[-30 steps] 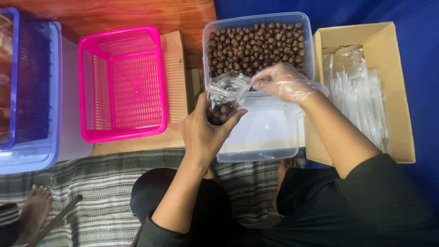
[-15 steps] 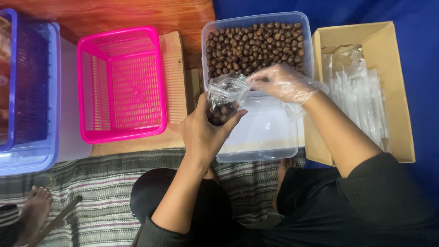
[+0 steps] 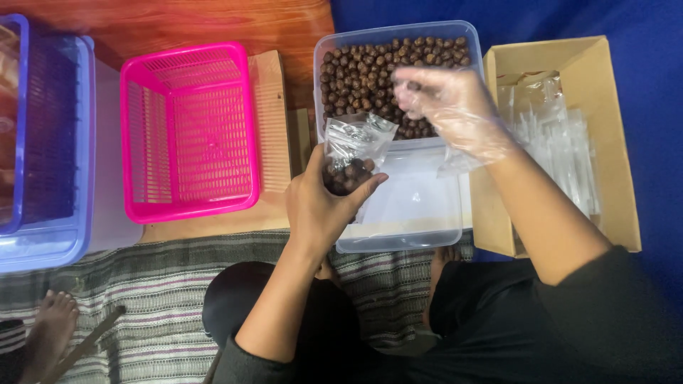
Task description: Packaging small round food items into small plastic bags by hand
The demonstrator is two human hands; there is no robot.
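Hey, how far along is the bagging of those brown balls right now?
Partly done: the small clear bag in the left hand holds brown balls only in its lower part. In hand: the gloved right hand is over the clear tub, still heaped at its far end. Left: the pink basket holds no bags yet.

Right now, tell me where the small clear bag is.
In the head view, centre: the small clear bag is held in the left hand, just left of the clear tub of brown balls.
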